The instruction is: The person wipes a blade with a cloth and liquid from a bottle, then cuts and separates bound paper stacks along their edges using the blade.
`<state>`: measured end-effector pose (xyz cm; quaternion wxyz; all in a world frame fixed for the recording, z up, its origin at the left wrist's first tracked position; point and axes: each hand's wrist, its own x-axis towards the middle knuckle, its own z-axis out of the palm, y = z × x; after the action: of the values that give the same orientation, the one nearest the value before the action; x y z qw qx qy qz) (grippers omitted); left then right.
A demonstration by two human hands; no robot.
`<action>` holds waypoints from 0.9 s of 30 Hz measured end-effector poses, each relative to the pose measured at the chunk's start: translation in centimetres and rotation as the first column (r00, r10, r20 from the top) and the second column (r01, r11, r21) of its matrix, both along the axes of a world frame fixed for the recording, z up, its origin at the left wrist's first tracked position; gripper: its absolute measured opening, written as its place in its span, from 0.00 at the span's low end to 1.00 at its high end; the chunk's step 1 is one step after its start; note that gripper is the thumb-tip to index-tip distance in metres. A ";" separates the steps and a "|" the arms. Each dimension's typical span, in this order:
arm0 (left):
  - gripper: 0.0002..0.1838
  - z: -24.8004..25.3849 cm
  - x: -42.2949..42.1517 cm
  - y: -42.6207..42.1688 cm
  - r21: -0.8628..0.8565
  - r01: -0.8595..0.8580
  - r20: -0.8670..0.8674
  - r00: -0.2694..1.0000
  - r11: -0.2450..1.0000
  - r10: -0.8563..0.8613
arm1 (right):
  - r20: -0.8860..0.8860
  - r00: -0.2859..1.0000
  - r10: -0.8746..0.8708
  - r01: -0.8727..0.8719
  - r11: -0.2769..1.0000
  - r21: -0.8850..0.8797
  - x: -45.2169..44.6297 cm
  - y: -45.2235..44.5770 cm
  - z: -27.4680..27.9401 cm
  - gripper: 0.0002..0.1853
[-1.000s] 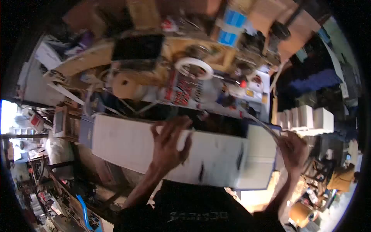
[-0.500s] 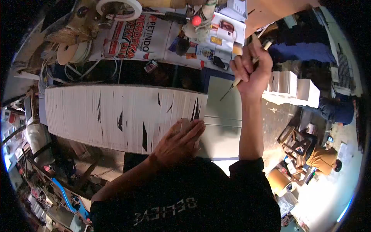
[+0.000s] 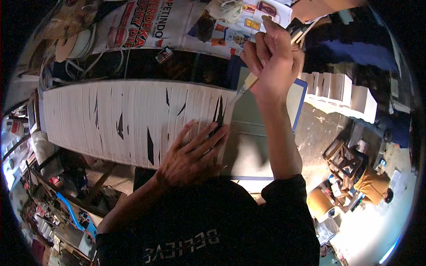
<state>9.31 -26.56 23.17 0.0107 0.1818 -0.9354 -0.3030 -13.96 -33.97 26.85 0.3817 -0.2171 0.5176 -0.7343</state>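
Note:
A long white stack of paper (image 3: 133, 111), probably a row of page edges with dark gaps between some of them, lies crosswise before me. My left hand (image 3: 191, 148) rests on its right part, fingers stretched out flat. My right hand (image 3: 275, 66) is closed around a slim tool with a pale handle (image 3: 250, 81) and a narrow pointed tip. The tip is over the right end of the stack; I cannot tell whether it touches. Beneath and to the right of the stack lies a pale board with a blue border (image 3: 253, 137).
Behind the stack are a printed banner (image 3: 171, 26), a small box (image 3: 163, 55) and a ribbon spool (image 3: 73, 46). More white paper blocks (image 3: 330, 91) stand at the right. A wooden stool (image 3: 341, 157) and a person in a yellow-brown top (image 3: 372, 186) appear lower right.
My right hand has moved left and forward, bringing the tool's tip from above the pale board to the stack's right end. The left hand stays on the stack; the view has shifted slightly.

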 end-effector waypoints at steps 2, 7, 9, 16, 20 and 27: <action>0.36 0.0 0.1 0.1 0.008 -0.008 0.028 1.000 1.000 0.008 | -0.013 1.000 -0.007 0.007 1.000 0.020 0.4 -0.1 -0.2 0.18; 0.37 -0.3 0.2 0.0 -0.023 0.014 -0.002 1.000 1.000 -0.014 | 0.000 0.990 -0.139 0.139 0.986 0.092 1.1 -0.9 -0.7 0.16; 0.37 -0.3 0.2 0.1 -0.021 0.007 0.004 1.000 1.000 -0.007 | -0.017 0.997 -0.081 0.081 0.997 0.002 0.9 -1.0 -1.3 0.17; 0.37 -1.1 0.3 0.2 -0.022 0.005 -0.015 1.000 1.000 -0.005 | -0.115 0.993 0.007 -0.022 0.991 -0.131 0.9 -1.5 -1.9 0.20; 0.38 -0.8 0.1 0.2 -0.014 -0.012 -0.016 1.000 1.000 0.012 | -0.103 0.994 -0.037 0.024 0.991 -0.128 0.9 -1.1 -0.3 0.22; 0.39 -1.0 0.0 0.3 -0.012 -0.037 -0.026 0.999 0.999 0.036 | -0.027 1.000 -0.014 0.013 1.000 -0.029 1.0 -0.8 -1.2 0.24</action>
<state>9.33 -26.25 22.17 0.0293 0.1950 -0.9337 -0.2990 -12.93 -34.78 25.62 0.3663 -0.2290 0.5138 -0.7412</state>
